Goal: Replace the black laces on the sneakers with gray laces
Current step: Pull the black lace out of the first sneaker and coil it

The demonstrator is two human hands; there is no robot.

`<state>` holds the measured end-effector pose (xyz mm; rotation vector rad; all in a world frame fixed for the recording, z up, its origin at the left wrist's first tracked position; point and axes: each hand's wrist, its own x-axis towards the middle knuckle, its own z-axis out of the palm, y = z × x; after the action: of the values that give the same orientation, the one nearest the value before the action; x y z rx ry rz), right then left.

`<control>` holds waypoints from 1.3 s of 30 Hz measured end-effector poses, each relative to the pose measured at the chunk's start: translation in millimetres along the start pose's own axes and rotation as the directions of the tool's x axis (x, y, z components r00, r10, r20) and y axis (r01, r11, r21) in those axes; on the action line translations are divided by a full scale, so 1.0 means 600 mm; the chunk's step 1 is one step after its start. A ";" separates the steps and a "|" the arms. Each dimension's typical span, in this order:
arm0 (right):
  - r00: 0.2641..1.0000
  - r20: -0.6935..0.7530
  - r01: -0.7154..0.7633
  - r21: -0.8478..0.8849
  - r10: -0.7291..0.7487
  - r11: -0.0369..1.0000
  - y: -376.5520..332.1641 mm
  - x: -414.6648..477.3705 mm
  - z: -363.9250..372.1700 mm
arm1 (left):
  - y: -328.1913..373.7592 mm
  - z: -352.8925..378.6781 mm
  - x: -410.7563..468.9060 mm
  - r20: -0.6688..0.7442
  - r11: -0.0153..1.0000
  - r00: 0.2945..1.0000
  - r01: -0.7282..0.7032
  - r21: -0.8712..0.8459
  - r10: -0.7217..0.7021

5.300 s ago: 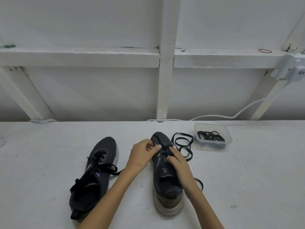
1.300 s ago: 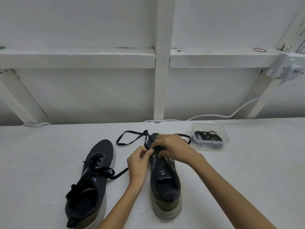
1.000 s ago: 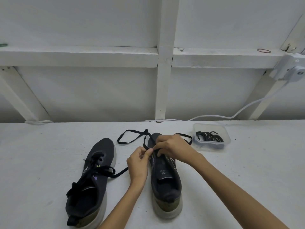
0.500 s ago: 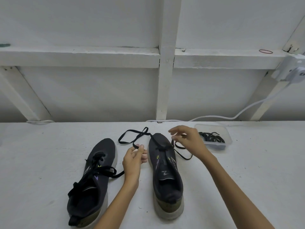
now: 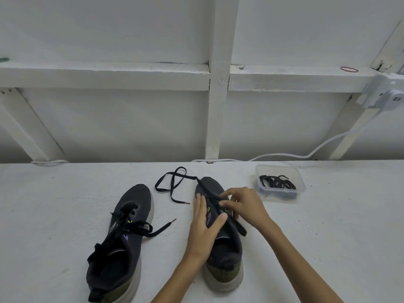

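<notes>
Facing a beamed wall (image 5: pixel 122 119), the white table (image 5: pixel 328 237) holds a sneaker (image 5: pixel 211 185), left hand (image 5: pixel 204 228) flat upon it, right hand (image 5: pixel 244 206) pinching lace (image 5: pixel 172 182)

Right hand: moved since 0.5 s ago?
Yes. The right hand has pulled back from the plastic container, nearer the person, and now pinches the black lace over the right sneaker.

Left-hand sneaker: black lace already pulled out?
No, the left-hand sneaker has a black lace threaded through its eyelets, one end trailing on the table.
</notes>
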<state>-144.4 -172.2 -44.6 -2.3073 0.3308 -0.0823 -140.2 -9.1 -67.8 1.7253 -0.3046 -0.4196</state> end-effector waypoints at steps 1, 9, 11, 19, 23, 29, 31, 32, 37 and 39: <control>0.999 -0.046 0.005 -0.068 -0.009 0.998 -0.005 -0.002 0.002 | 0.001 -0.001 -0.001 -0.003 1.000 1.000 -0.010 0.021 0.010; 0.986 -0.049 0.130 -0.365 -0.158 0.922 -0.023 0.016 0.017 | 0.005 -0.007 0.001 0.029 0.985 0.999 -0.040 0.165 0.035; 0.975 -0.096 0.150 -0.371 -0.199 0.916 -0.020 0.026 0.020 | 0.005 -0.008 0.003 0.047 0.982 0.998 -0.047 0.181 0.039; 0.986 -0.110 0.116 -0.101 -0.127 0.988 -0.012 0.043 0.020 | 0.007 -0.015 0.003 0.061 0.976 0.997 -0.049 0.213 0.037; 0.997 0.070 -0.029 0.142 0.019 0.989 0.013 0.031 -0.015 | 0.005 -0.011 0.002 0.059 0.975 0.997 -0.058 0.216 0.046; 0.999 0.031 -0.029 0.131 0.025 0.991 0.012 0.027 -0.002 | 0.004 -0.013 0.005 0.088 0.967 0.995 -0.065 0.247 0.044; 0.999 0.047 -0.033 0.105 0.028 0.994 0.005 0.033 -0.001 | 0.005 -0.013 0.005 0.094 0.969 0.995 -0.058 0.241 0.036; 0.999 0.042 -0.033 0.091 0.029 0.995 0.001 0.036 -0.003 | 0.005 -0.013 0.005 0.098 0.969 0.995 -0.053 0.240 0.030; 0.988 -0.121 -0.054 0.301 0.094 0.952 -0.018 0.049 -0.017 | 0.009 -0.012 0.003 0.115 0.970 0.993 -0.035 0.239 0.007; 0.989 -0.089 -0.079 0.360 0.118 0.929 -0.019 0.045 -0.022 | 0.010 -0.012 0.004 0.120 0.968 0.993 -0.030 0.248 0.000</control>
<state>-118.3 -181.1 -28.4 -1.9267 0.4486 -0.2023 -134.8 -5.1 -60.8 1.9460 -0.4729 -0.4909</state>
